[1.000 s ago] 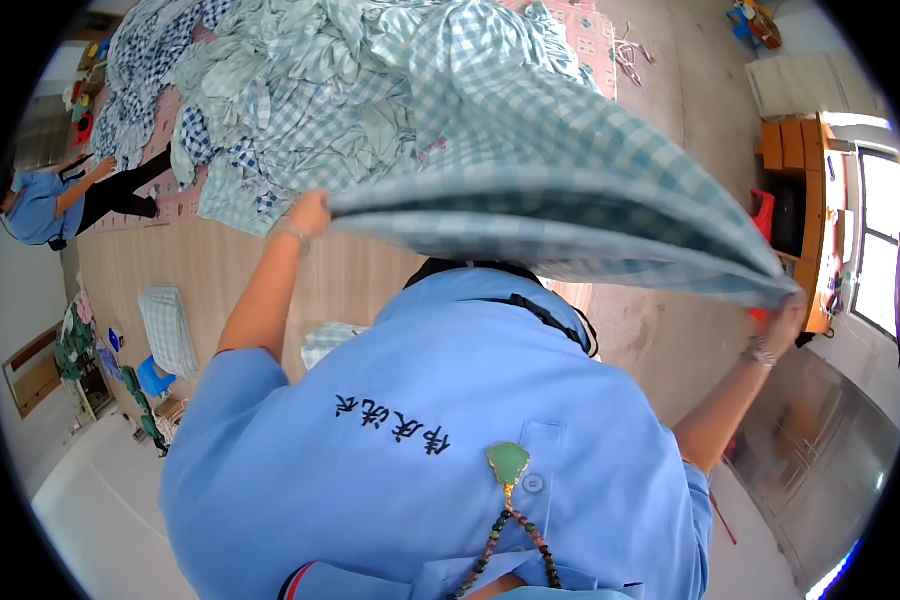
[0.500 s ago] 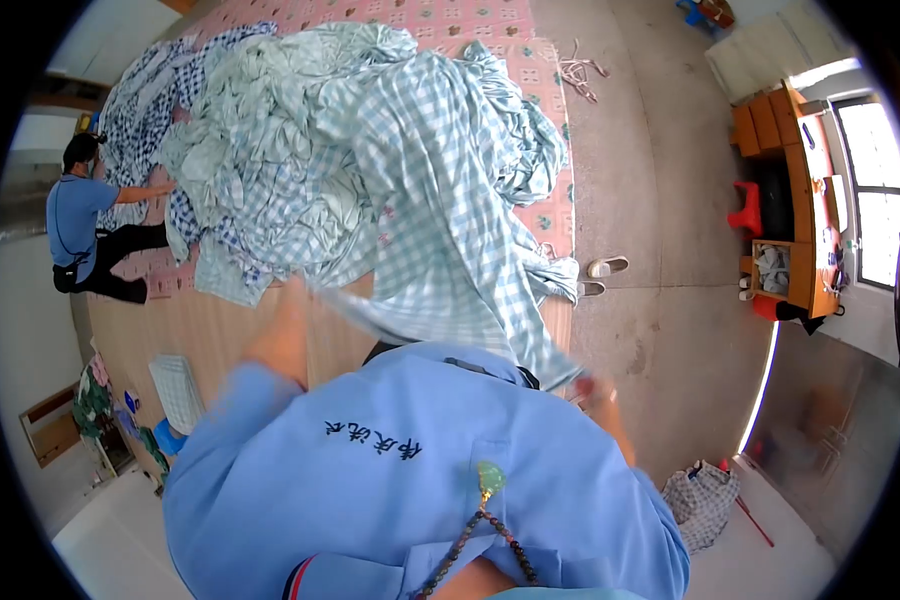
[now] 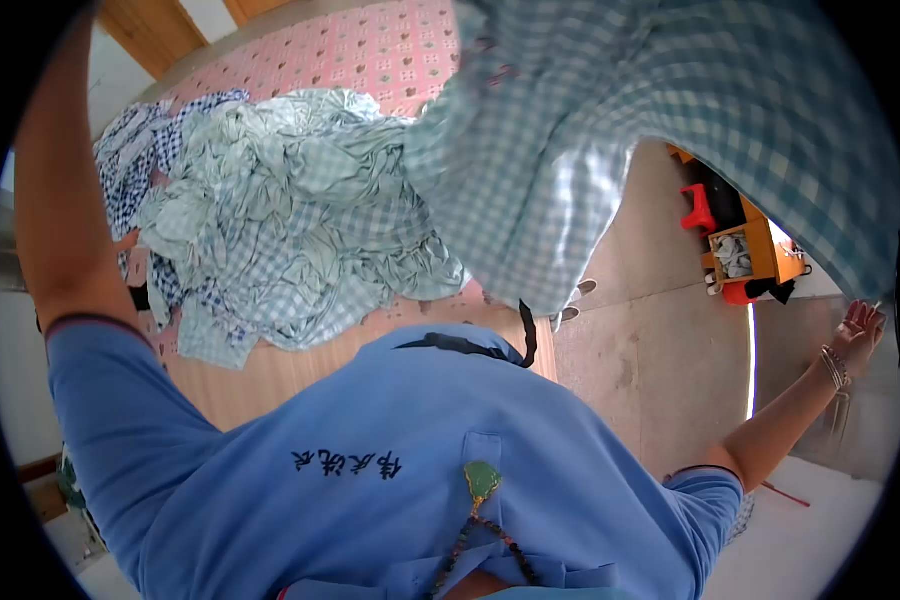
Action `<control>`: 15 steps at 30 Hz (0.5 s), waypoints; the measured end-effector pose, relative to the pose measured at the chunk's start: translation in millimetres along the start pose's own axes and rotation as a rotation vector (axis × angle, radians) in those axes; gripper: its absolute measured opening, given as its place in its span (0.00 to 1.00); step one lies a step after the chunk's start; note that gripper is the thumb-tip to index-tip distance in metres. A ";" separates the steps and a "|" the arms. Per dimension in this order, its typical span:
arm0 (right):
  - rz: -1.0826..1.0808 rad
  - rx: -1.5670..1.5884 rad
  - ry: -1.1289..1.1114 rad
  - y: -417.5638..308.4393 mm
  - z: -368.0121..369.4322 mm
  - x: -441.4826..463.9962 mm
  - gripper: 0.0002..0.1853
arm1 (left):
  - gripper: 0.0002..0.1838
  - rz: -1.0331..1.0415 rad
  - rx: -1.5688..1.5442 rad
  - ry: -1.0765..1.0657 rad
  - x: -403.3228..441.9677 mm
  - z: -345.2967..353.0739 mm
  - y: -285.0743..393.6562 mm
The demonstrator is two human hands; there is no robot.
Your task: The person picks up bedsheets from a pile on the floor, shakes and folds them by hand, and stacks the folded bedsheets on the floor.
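A large teal-and-white checked cloth [image 3: 570, 130] billows in the air from the top centre to the far right. At its lower right edge my right hand [image 3: 858, 335], with bracelets at the wrist, has its fingertips closed on the cloth. My left arm reaches up along the left side, and its hand is beyond the top edge of the view. Under and left of the raised cloth lies a heap of crumpled pale green checked cloths [image 3: 300, 220], with blue-and-white checked ones [image 3: 135, 150] at its left.
The heap lies on a pink patterned cover [image 3: 370, 50] above a wooden surface [image 3: 260, 385]. To the right, on the grey floor [image 3: 620, 370], are shoes [image 3: 570, 305], a red stool [image 3: 697, 208] and a wooden desk [image 3: 770, 255]. My left arm mostly hides another person at the left.
The checked cloth has swung up off the heap into the air. My left arm has risen until its hand left the view; my right hand has moved outward and up to the right.
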State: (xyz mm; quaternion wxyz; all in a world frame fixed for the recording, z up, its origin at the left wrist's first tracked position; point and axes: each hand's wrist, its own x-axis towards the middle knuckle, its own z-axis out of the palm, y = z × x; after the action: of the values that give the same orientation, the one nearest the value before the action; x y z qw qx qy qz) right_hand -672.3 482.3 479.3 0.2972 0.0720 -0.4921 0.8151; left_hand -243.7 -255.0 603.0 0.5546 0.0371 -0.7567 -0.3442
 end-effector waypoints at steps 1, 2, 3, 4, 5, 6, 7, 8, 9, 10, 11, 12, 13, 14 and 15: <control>-0.017 0.005 0.008 -20.3 -4.6 -11.1 0.08 | 0.17 -0.016 -0.021 0.013 -12.3 -25.6 11.6; -0.216 0.106 0.038 -50.5 -5.4 -31.1 0.08 | 0.17 -0.062 -0.039 0.032 -35.7 -52.7 22.1; -0.414 0.206 0.063 -80.1 -0.1 -55.3 0.08 | 0.17 -0.169 -0.088 0.101 -62.2 -72.9 32.6; -0.422 0.223 0.041 -105.9 15.5 -96.2 0.08 | 0.18 -0.271 -0.144 0.176 -88.5 -93.1 43.0; -0.438 0.228 0.048 -116.8 32.7 -139.3 0.08 | 0.16 -0.221 -0.125 0.146 -93.8 -161.2 16.6; -0.480 0.266 0.006 -123.8 55.7 -181.5 0.09 | 0.14 -0.252 -0.055 0.168 -115.9 -218.2 0.8; -0.516 0.302 -0.042 -127.4 83.5 -225.0 0.10 | 0.15 -0.322 0.066 0.195 -148.8 -275.4 -15.1; -0.412 0.112 -0.074 -122.8 113.7 -276.9 0.13 | 0.17 -0.381 0.201 0.194 -182.3 -333.2 -32.6; -0.389 -0.062 -0.058 -114.1 135.3 -306.3 0.15 | 0.21 -0.418 0.363 0.158 -218.6 -393.9 -51.1; -0.364 -0.231 -0.047 -102.0 157.3 -333.7 0.17 | 0.21 -0.361 0.587 0.060 -256.7 -449.6 -75.0; -0.312 -0.107 -0.430 -86.0 177.8 -371.4 0.17 | 0.22 -0.288 0.811 -0.023 -293.8 -503.2 -97.3; -0.103 0.058 -0.463 -68.2 202.3 -420.5 0.16 | 0.22 -0.364 1.044 0.089 -318.5 -525.2 -100.7; 0.014 0.063 -0.625 -54.9 217.9 -465.8 0.15 | 0.22 -0.470 1.259 0.192 -342.6 -546.3 -103.5; 0.131 0.048 -0.781 -41.6 233.6 -511.1 0.13 | 0.21 -0.398 1.155 0.134 -337.9 -460.1 -66.3; 0.499 -0.046 -1.018 -2.1 238.6 -548.3 0.11 | 0.21 -0.335 1.046 0.071 -331.0 -366.2 -24.6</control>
State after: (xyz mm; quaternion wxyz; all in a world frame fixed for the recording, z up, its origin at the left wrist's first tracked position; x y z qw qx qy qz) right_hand -267.2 54.5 376.7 -0.1776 0.3312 -0.5930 0.7121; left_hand 191.4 -304.5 373.9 0.4252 0.4392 -0.7914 -0.0043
